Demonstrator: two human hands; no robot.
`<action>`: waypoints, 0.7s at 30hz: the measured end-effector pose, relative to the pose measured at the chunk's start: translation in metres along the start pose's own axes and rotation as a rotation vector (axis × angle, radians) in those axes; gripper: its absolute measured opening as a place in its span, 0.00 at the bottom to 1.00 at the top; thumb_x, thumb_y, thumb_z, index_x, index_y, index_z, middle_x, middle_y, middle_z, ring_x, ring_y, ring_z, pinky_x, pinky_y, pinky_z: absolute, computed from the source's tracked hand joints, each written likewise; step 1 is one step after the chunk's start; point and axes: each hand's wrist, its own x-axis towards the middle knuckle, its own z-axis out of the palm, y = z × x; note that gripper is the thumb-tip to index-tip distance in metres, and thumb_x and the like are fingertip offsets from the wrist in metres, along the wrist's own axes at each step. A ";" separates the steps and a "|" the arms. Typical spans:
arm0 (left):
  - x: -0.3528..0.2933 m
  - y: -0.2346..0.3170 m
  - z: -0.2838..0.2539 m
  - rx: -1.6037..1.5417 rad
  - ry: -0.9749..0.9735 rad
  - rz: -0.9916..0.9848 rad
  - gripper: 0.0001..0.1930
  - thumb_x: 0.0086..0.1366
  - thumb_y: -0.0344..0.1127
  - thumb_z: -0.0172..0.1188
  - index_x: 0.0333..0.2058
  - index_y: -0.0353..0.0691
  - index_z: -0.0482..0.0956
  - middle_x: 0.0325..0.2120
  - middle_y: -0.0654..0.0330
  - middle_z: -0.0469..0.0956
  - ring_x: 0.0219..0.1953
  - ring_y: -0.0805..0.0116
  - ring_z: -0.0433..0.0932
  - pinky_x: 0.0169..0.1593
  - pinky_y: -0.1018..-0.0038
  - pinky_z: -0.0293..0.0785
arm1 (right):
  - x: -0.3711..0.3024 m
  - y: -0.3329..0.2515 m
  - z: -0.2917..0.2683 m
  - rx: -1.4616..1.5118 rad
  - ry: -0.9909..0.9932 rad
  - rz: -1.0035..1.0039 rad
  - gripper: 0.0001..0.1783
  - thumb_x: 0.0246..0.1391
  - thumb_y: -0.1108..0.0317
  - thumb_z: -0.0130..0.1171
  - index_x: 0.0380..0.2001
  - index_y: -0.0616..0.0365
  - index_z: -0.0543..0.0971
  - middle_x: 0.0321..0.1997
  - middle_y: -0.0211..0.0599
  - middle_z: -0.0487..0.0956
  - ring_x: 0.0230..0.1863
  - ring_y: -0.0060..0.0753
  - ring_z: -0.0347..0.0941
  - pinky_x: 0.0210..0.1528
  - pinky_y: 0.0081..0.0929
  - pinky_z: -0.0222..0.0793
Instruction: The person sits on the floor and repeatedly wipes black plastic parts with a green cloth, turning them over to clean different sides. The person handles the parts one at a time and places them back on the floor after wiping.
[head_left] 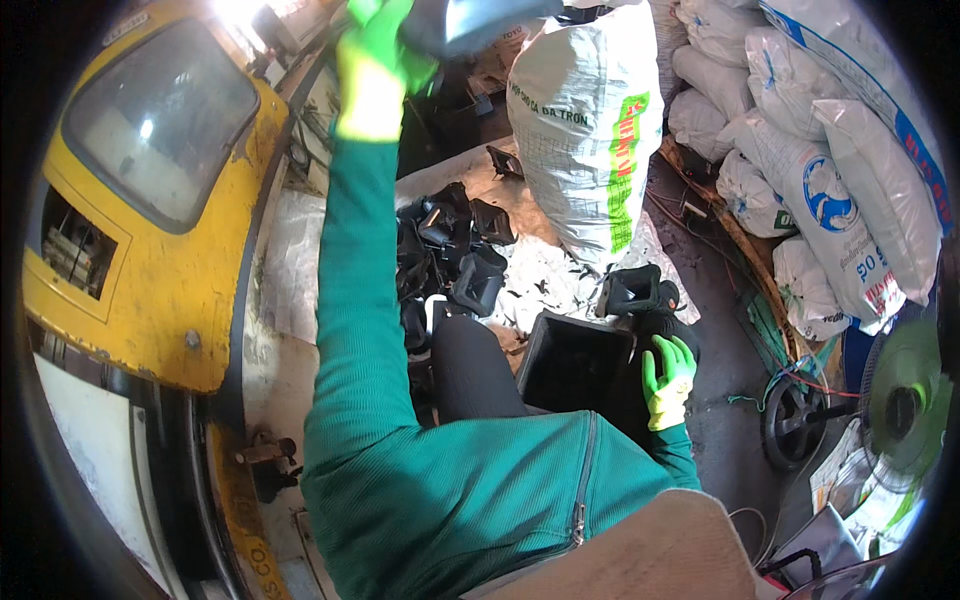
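My left hand [375, 65], in a green and yellow glove, is raised at the top edge, arm stretched forward. It is beside a dark object with a pale blue, shiny face [490, 22]; whether it grips this cannot be made out. My right hand [668, 385], gloved alike, lies on my dark-trousered right knee with its fingers extended and nothing in them. Left of it stands a black square open box [575, 360]. A black hollow plastic part [630, 290] lies just beyond the knee. More black parts [470, 245] are heaped near my left knee.
A tall white woven sack [585, 130] stands ahead, with white scraps [540, 280] around its base. A yellow machine [150, 190] with a window fills the left. Stuffed white sacks [810, 190] are piled at right, above a fan [905, 410] and a black wheel [795, 425].
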 end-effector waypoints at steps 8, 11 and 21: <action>0.110 -0.080 0.149 -0.549 -0.238 -0.200 0.09 0.68 0.41 0.55 0.35 0.43 0.75 0.23 0.58 0.73 0.22 0.60 0.74 0.23 0.60 0.70 | -0.002 0.020 -0.004 0.040 0.055 0.043 0.11 0.51 0.74 0.63 0.39 0.57 0.83 0.40 0.40 0.83 0.48 0.49 0.77 0.55 0.41 0.70; 0.121 -0.104 0.178 -0.564 -0.249 -0.285 0.10 0.67 0.42 0.57 0.36 0.41 0.75 0.23 0.56 0.73 0.22 0.58 0.74 0.21 0.57 0.70 | 0.005 0.027 -0.005 0.115 0.004 0.158 0.10 0.53 0.75 0.62 0.40 0.60 0.83 0.42 0.42 0.83 0.48 0.46 0.77 0.55 0.39 0.69; 0.081 -0.098 0.186 -0.573 -0.411 -0.187 0.11 0.66 0.43 0.60 0.32 0.42 0.77 0.21 0.59 0.74 0.19 0.64 0.74 0.19 0.66 0.72 | 0.441 -0.048 -0.007 1.558 -0.199 0.128 0.33 0.66 0.54 0.51 0.69 0.56 0.59 0.70 0.43 0.65 0.65 0.41 0.66 0.62 0.39 0.68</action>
